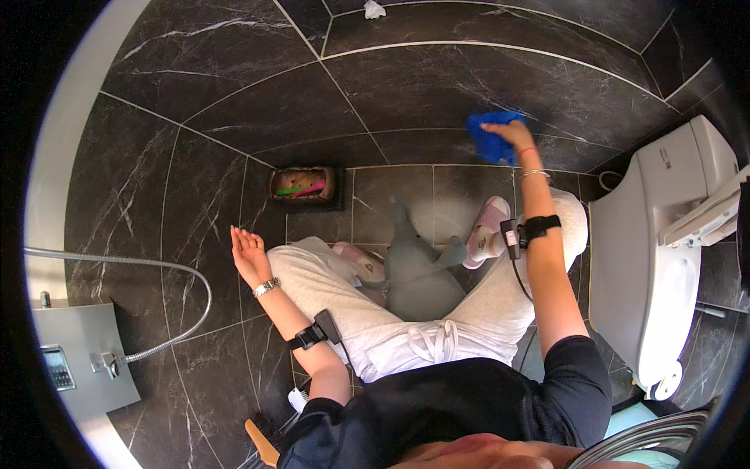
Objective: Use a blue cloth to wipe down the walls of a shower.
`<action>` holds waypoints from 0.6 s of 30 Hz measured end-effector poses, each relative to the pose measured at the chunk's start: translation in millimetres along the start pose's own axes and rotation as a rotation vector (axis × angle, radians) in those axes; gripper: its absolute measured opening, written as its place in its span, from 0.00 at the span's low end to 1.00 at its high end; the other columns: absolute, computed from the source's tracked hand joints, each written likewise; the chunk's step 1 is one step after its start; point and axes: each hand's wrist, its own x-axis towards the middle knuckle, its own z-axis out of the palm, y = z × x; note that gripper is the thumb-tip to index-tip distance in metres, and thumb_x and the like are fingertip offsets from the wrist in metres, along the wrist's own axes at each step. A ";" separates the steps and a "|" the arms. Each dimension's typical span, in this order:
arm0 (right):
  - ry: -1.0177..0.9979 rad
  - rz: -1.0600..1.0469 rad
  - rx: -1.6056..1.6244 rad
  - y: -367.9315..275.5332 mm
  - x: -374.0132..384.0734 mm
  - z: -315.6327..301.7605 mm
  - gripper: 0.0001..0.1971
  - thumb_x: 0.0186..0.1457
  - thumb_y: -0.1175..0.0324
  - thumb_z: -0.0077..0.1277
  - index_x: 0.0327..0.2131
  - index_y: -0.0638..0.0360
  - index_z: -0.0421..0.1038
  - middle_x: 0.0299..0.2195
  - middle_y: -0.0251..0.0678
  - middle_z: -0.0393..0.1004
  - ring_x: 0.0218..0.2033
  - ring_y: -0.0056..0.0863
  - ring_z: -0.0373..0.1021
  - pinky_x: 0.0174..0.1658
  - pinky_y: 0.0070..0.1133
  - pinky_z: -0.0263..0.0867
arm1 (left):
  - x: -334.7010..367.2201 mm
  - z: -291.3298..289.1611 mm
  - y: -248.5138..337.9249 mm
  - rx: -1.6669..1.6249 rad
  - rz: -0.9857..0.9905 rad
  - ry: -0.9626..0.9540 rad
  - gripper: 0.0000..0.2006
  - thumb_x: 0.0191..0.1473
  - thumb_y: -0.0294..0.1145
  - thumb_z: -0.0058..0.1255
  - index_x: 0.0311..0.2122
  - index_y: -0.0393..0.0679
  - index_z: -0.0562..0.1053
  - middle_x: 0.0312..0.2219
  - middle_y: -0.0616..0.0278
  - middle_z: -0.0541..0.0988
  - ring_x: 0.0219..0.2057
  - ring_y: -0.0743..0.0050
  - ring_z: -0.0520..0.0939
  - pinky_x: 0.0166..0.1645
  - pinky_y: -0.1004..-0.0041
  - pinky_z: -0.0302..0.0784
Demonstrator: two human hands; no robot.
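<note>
Out in front and to the right, my right hand (513,134) grips a blue cloth (494,142) and presses it to the dark marbled tile wall (437,94), low above the floor. My left hand (250,252) holds nothing; its fingers are stretched out beside my left knee, close to the left tile wall (211,227). A smooth grey object (422,270), rounded with a trunk-like part pointing forward, sits between my legs. Each forearm wears a black strap with a small device (512,238) on it.
A dark box (312,190) with green and pink items stands in the far left corner. At right is a white toilet (664,258). A metal shower hose (199,289) loops at left. Brushes, one with a wooden handle (263,444), lie behind my left arm. Crumpled white paper (375,10) rests on the ledge.
</note>
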 end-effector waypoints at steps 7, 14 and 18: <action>0.128 0.027 -0.040 -15.6 -7.5 40.3 0.35 0.32 0.36 0.52 0.24 0.68 0.74 0.28 0.48 0.74 0.33 0.41 0.71 0.38 0.28 0.63 | -7.2 22.1 -15.0 0.065 -0.021 -0.009 0.15 0.54 0.32 0.41 0.48 0.42 0.64 0.36 0.67 0.74 0.35 0.79 0.73 0.40 0.76 0.68; 0.292 -0.448 0.748 -160.5 -129.3 -70.9 0.22 0.44 0.52 0.54 0.28 0.66 0.72 0.24 0.30 0.72 0.24 0.14 0.66 0.27 0.11 0.58 | -12.1 5.9 3.4 -0.023 0.016 -0.035 0.16 0.55 0.31 0.39 0.49 0.42 0.63 0.36 0.67 0.74 0.34 0.78 0.73 0.41 0.75 0.68; 0.415 -0.415 0.886 -129.8 -107.5 -93.7 0.23 0.44 0.53 0.54 0.34 0.68 0.71 0.29 0.35 0.73 0.29 0.19 0.69 0.34 0.14 0.63 | -7.8 6.4 -2.8 -0.024 -0.015 -0.083 0.16 0.56 0.30 0.37 0.50 0.42 0.62 0.37 0.66 0.74 0.35 0.77 0.73 0.41 0.74 0.69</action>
